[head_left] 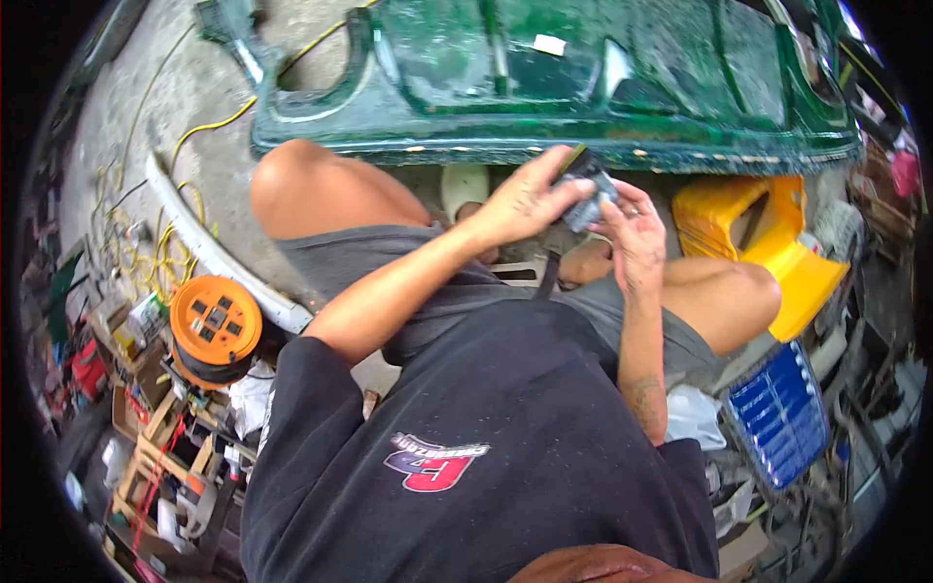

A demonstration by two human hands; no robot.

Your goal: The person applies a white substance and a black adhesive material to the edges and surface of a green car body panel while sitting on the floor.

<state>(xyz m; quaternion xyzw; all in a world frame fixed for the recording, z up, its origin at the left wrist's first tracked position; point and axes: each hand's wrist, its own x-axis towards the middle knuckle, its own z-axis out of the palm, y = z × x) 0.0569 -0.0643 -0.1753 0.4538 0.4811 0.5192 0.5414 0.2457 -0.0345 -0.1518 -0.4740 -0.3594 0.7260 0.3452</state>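
My left hand (530, 199) is closed round a dark block (580, 167) with a thin yellow edge. A grey, sheet-like piece (586, 209) lies against that block, and my right hand (634, 233) pinches it between thumb and fingers. Both hands meet over my lap, close to the near edge of a large green painted metal panel (554, 121) that looks like a vehicle body part. A small white piece (549, 45) rests on the panel. The exact kind of the block and of the grey piece is hard to make out.
A yellow plastic stool (807, 282) lies on its side at the right, near a blue slatted panel (777, 413). Leftward are an orange cable reel (216, 319), a curved white strip (219, 255) and loose yellow cable (219, 123) on the concrete floor. Clutter lines both sides.
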